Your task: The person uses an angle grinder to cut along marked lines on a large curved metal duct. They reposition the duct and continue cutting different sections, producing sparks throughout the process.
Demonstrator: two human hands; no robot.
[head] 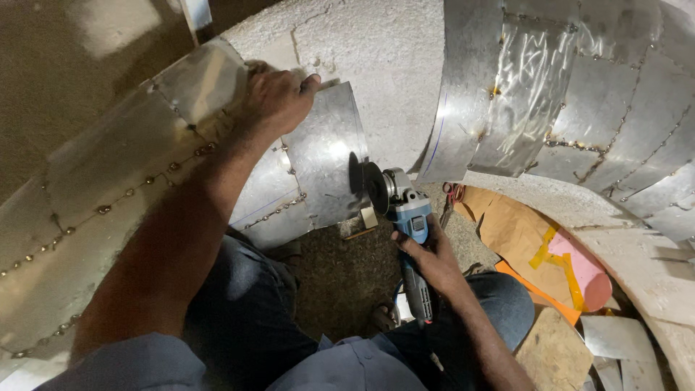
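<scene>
My left hand (276,98) grips the top edge of a shiny sheet-metal panel (327,161) that lies against a rough white curved surface (376,51). My right hand (428,255) holds a blue and grey angle grinder (407,210) by its body. The grinder's dark disc (375,187) sits at the panel's right edge, near its lower corner. The panel belongs to a band of overlapping metal sheets (108,188) joined with spot welds along their seams.
A second band of welded metal sheets (565,94) curves away at the upper right. Brown paper (510,228), a pink roll with yellow tape (583,271), loose metal offcuts (615,340) and red-handled snips (454,192) lie on the floor. My bent knees (499,293) fill the lower middle.
</scene>
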